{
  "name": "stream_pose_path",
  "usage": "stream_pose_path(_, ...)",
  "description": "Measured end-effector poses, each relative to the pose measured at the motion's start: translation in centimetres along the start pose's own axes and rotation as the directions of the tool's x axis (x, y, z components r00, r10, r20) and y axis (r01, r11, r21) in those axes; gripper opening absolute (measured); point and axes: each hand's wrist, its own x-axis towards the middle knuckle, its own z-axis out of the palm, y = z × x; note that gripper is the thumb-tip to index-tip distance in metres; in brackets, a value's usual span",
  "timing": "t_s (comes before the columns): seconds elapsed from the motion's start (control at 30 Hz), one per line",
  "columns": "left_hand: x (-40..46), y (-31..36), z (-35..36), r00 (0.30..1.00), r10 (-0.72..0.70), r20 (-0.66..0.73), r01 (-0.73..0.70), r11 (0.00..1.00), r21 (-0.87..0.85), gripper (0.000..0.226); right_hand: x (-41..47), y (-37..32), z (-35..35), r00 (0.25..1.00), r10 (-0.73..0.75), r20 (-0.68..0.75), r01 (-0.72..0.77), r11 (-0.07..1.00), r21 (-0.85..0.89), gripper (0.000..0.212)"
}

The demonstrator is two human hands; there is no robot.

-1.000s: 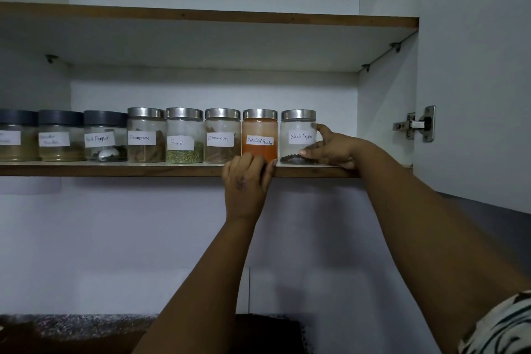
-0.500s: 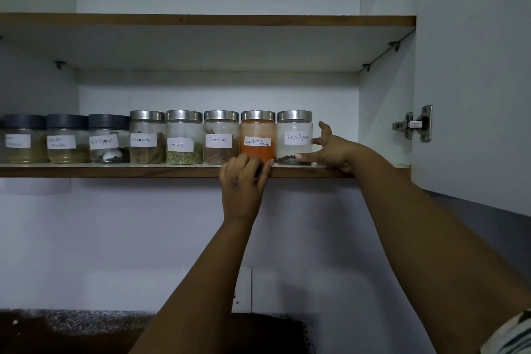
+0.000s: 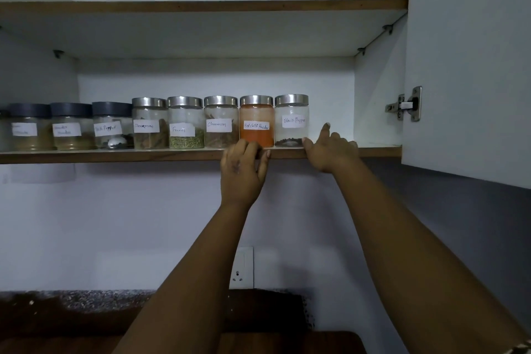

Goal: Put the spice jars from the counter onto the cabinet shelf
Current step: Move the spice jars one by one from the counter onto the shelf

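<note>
A row of labelled spice jars stands on the lower cabinet shelf (image 3: 86, 156). The rightmost, a silver-lidded black pepper jar (image 3: 291, 121), stands upright beside an orange red chilli powder jar (image 3: 256, 123). My right hand (image 3: 330, 151) is just right of the black pepper jar with fingers spread; only its thumb tip reaches the jar's base. My left hand (image 3: 242, 171) rests on the shelf's front edge, its fingertips at the foot of the red chilli jar. Neither hand holds anything.
More jars fill the shelf to the left: cinnamon (image 3: 220, 122), fennel (image 3: 185, 123), and three dark-lidded ones (image 3: 112, 125). The open cabinet door (image 3: 471, 66) hangs at the right. An upper shelf (image 3: 201, 6) is above. A wall socket (image 3: 241, 267) and the dark counter (image 3: 71, 319) lie below.
My right hand has let go of the black pepper jar and drawn back to the right with its fingers opening. The left hand stays at the shelf edge.
</note>
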Motion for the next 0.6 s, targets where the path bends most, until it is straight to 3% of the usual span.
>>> stream_pose_path(0.07,-0.7,0.0,-0.2,1.000,0.026,0.006,-0.027,0.999,0.024,0.020,-1.6,0.1,1.4,0.986,-0.046,-0.163,0.046,0.999,-0.007,0.072)
stream_pose_path(0.17,-3.4,0.4,-0.2,1.000,0.027,-0.005,-0.027,0.997,0.072,0.042,-4.4,0.0,5.5,0.891,-0.128,-0.435,0.173,0.983,0.065,0.065)
stream_pose_path(0.23,-6.7,0.6,-0.1,0.999,0.015,0.049,-0.020,0.995,0.102,0.055,-6.8,-0.2,9.6,0.849,-0.109,-0.517,0.194,0.975,0.112,0.071)
stream_pose_path(0.3,-11.1,-0.1,-0.1,0.985,-0.054,0.166,0.035,0.993,0.111,0.061,-9.6,-0.1,14.3,0.895,-0.065,-0.441,0.158,0.971,0.178,0.074)
stream_pose_path(0.4,-19.1,-2.5,-0.4,0.913,-0.222,0.344,0.180,0.972,0.148,0.067,-14.0,0.9,21.9,0.984,-0.030,-0.175,0.070,0.971,0.228,0.075)
stream_pose_path(0.5,-26.9,-4.9,-1.2,0.793,-0.379,0.477,0.314,0.925,0.212,0.070,-17.9,1.8,28.5,0.998,-0.037,0.049,0.025,0.973,0.229,0.077)
stream_pose_path(0.6,-32.9,-6.2,-2.5,0.616,-0.486,0.620,0.404,0.871,0.281,0.071,-21.5,1.6,33.3,0.963,-0.043,0.265,-0.013,0.979,0.205,0.082)
